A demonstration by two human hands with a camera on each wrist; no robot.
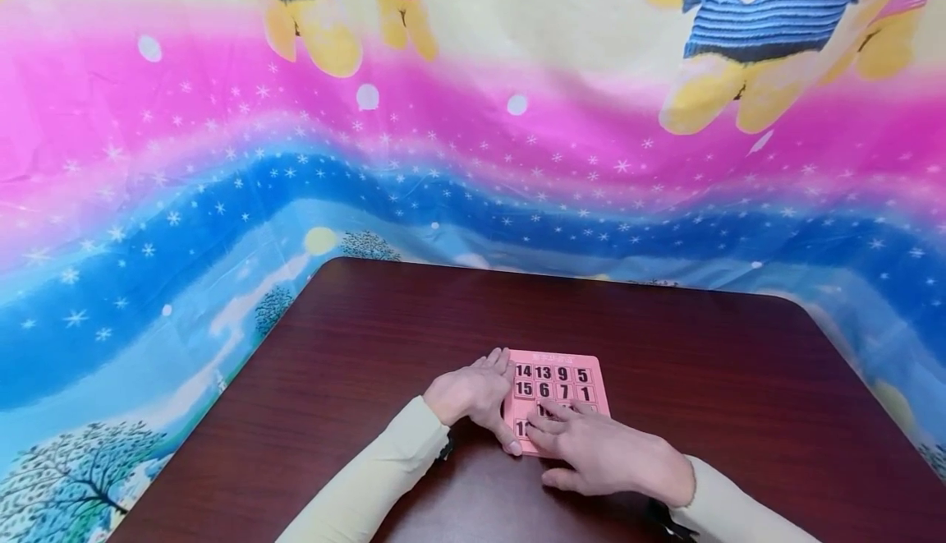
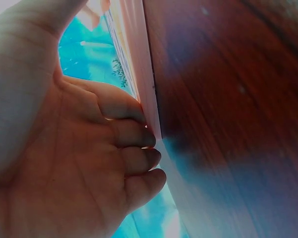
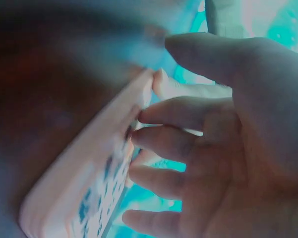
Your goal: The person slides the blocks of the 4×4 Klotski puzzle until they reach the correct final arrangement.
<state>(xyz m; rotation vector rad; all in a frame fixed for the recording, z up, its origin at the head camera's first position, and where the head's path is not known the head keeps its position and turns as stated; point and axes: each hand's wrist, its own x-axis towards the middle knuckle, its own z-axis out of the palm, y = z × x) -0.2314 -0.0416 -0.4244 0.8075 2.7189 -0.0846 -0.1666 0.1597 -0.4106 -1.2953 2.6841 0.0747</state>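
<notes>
A pink sliding number puzzle point(image 1: 600, 379) lies flat on the table, with black numbers on its tiles. The upper rows read 14, 13, 9, 5 and 15, 6, 7, 1. Along its left edge rests my left hand point(image 1: 476, 395), fingers near the top left corner and thumb by the bottom left corner. In the left wrist view, its extended fingers touch the board's side. My right hand point(image 1: 609, 448) reaches over the lower rows with fingers extended, hiding several tiles. Its fingertips point(image 3: 141, 116) meet the puzzle's face in the right wrist view, while its thumb stays off the board.
The dark brown wooden table point(image 1: 414, 321) has rounded far corners. Behind and beside it hangs a colourful printed cloth point(image 1: 473, 132) with bears, snowflakes and trees. Light sleeves point(image 1: 377, 469) cover both forearms.
</notes>
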